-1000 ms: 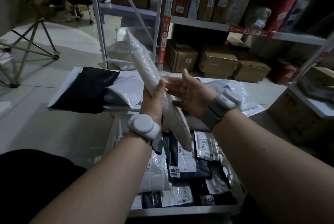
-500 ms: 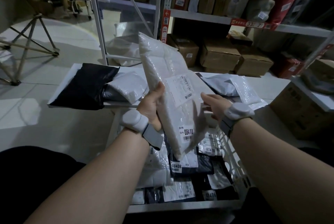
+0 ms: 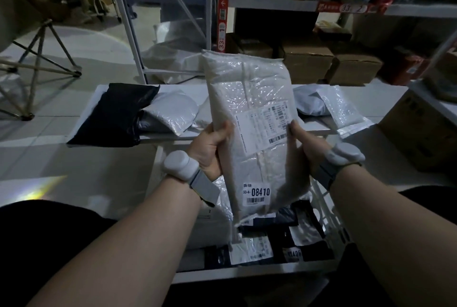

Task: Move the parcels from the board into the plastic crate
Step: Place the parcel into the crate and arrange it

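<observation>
Head view: both hands hold one white parcel (image 3: pixel 252 118) upright, just above the plastic crate (image 3: pixel 329 210). Left hand (image 3: pixel 210 148) grips its left edge w/ thumb on the front; right hand (image 3: pixel 304 143) grips the right edge, thumb near the shipping label. Fingers behind the bag are hidden. Parcel's label side faces the camera, sticker reads 08410, bottom edge hanging over the bags already in the crate.

Risks, as I judge them: the wrap is slick and soft, so the bag could slip or fold if one hand lets go early. Crate looks pretty full, w/ dark and white bags packed flat, so this one may sit high or slide off the stack toward the rim if dropped tilted. Lowering it flat looks safer.

Around: board (image 3: pixel 319 128) just beyond the crate still carries a black parcel (image 3: pixel 116 113) at the left, touching a grey parcel (image 3: pixel 170 113), plus more pale bags (image 3: pixel 329 106) at the right, one hanging over the edge. Shelving w/ cardboard boxes (image 3: pixel 306 61) stands behind; another box sits at the far right. Nothing blocks the drop except the crate's own contents. Light is dim, so small print is unreadable.
</observation>
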Available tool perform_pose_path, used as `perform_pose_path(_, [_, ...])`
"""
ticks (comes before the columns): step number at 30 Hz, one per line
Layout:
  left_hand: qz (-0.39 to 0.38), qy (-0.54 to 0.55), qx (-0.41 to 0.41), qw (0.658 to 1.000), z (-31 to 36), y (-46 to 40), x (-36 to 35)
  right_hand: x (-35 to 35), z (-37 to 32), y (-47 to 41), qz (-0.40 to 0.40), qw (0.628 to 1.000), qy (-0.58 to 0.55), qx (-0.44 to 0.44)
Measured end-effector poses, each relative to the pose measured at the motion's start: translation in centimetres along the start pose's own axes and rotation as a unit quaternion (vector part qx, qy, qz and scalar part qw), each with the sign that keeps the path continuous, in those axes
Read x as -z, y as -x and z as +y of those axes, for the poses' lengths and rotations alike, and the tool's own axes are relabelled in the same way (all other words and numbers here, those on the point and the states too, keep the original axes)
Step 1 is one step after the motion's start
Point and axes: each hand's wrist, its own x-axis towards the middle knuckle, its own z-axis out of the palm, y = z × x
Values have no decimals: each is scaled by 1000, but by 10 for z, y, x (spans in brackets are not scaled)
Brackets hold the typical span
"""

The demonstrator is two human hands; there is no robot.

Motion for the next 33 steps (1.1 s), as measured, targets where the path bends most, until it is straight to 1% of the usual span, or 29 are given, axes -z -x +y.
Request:
perform_pose_path(1, [9, -16, -5, 1000, -1, -1, 0, 0, 2, -1, 7, 1000, -2, 2])
perform_pose_path(2, [15, -28, -8, 999, -2, -3, 0, 2, 5, -7, 31, 999, 31, 20])
perform_pose_path(4, [24, -55, -14, 998, -2, -4, 1, 5, 7, -9, 86, 986, 128, 63])
perform_pose_path(5, [32, -70, -20, 997, -2, -6, 1, 5, 6, -9, 101, 978, 168, 72])
perform_pose_path(7, [48, -92, -40, 994, 2, -10, 7, 7, 6, -10, 110, 971, 201, 73])
perform_pose_path(10, [94, -72, -65, 991, 12, -14, 24, 12, 11, -14, 101, 960, 246, 91])
perform_pose_path(11, [122, -63, -72, 988, 15, -17, 29, 13, 13, -16, 99, 955, 260, 100])
perform_pose_path(13, [205, -71, -95, 972, 17, -22, 42, 12, 19, -17, 92, 943, 298, 120])
perform_pose_path(15, [266, -113, -108, 951, 16, -25, 55, 10, 23, -19, 87, 930, 325, 146])
perform_pose_path(17, [312, -195, -95, 925, 16, -24, 63, 7, 29, -21, 67, 925, 339, 157])
perform_pose_path(18, [321, -239, -82, 913, 16, -25, 68, 6, 31, -22, 57, 923, 344, 162])
perform_pose_path(19, [305, -297, -66, 902, 16, -25, 70, 6, 34, -23, 50, 919, 352, 172])
perform_pose_path(20, [265, -391, -39, 881, 17, -22, 69, 5, 34, -22, 45, 910, 371, 181])
perform_pose_path(21, [219, -487, -1, 845, 15, -18, 67, 4, 35, -24, 38, 898, 397, 188])
perform_pose_path(22, [195, -563, 27, 803, 12, -18, 68, 2, 36, -24, 28, 884, 426, 191])
perform_pose_path(23, [189, -592, 45, 782, 8, -16, 70, 0, 35, -23, 17, 869, 453, 196])
perform_pose_path(26, [183, -568, 46, 801, -9, -15, 74, -6, 38, -24, -19, 837, 510, 198])
perform_pose_path(27, [180, -569, 46, 801, -12, -13, 73, -9, 38, -24, -31, 825, 527, 202])
perform_pose_path(31, [168, -584, 48, 793, -27, -12, 76, -18, 53, -28, -81, 783, 582, 203])
perform_pose_path(33, [153, -611, 63, 774, -32, -12, 79, -21, 60, -33, -98, 761, 607, 205])
